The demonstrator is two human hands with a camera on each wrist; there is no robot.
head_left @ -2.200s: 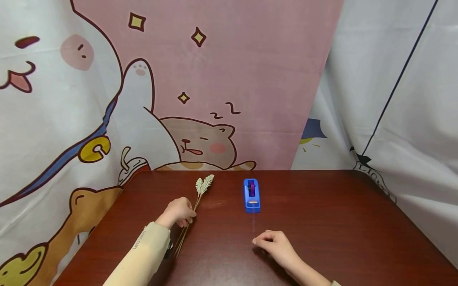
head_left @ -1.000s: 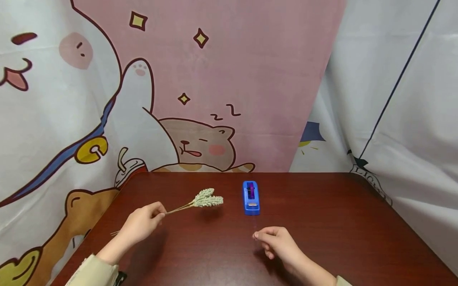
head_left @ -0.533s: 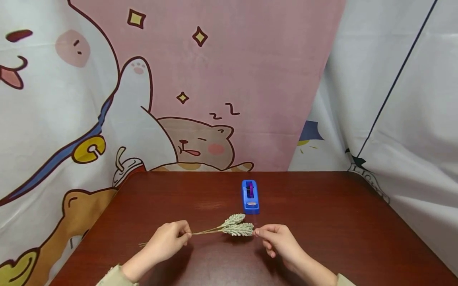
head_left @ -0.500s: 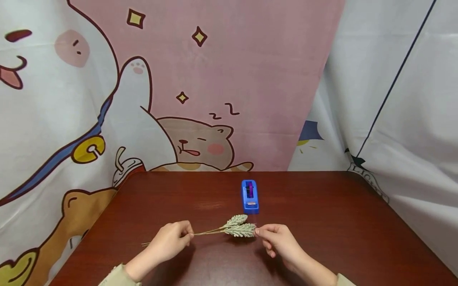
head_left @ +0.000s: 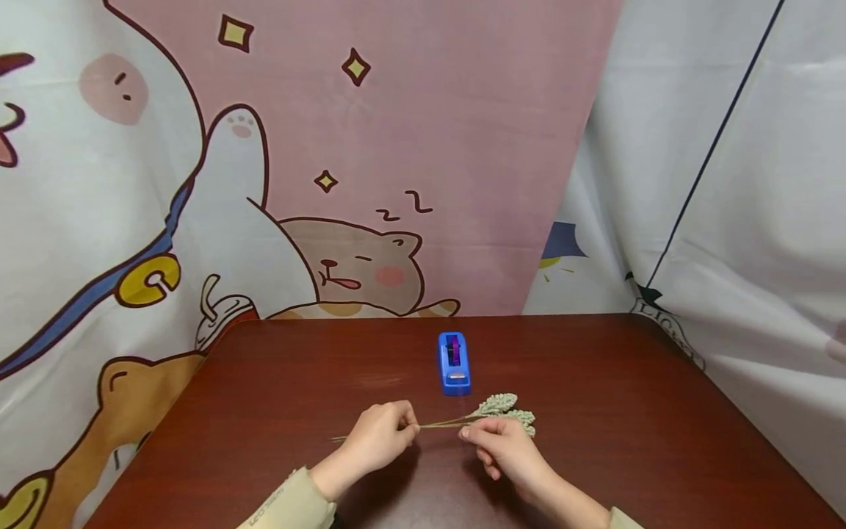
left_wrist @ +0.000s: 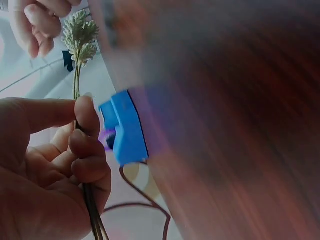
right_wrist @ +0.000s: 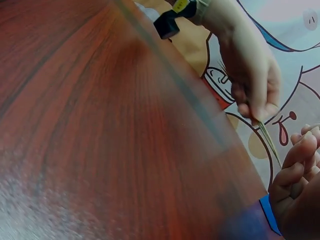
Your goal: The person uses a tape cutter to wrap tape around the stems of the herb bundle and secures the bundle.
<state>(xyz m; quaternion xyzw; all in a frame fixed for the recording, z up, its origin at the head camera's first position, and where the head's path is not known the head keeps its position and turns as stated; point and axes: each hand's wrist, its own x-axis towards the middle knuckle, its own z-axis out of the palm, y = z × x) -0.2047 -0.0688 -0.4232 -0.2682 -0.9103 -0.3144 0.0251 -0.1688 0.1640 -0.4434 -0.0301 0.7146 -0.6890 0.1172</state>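
I am at a table (head_left: pixel 277 389) in a small nook closed in with cloth, more a makeshift booth than a furnished room. A printed cloth (head_left: pixel 476 147) hangs just behind the far edge, pink with yellow sparkles, showing a dozing brown animal (head_left: pixel 357 264) and a big white one (head_left: pixel 132 162) wearing a yellow bell (head_left: pixel 148 281). To my right, white fabric (head_left: pixel 720 206) falls in loose folds. The tabletop is reddish-brown with wood grain, and the blue tape dispenser (head_left: pixel 455 383) on it gives a desk-like look. Whether this is a home or an office I cannot tell.
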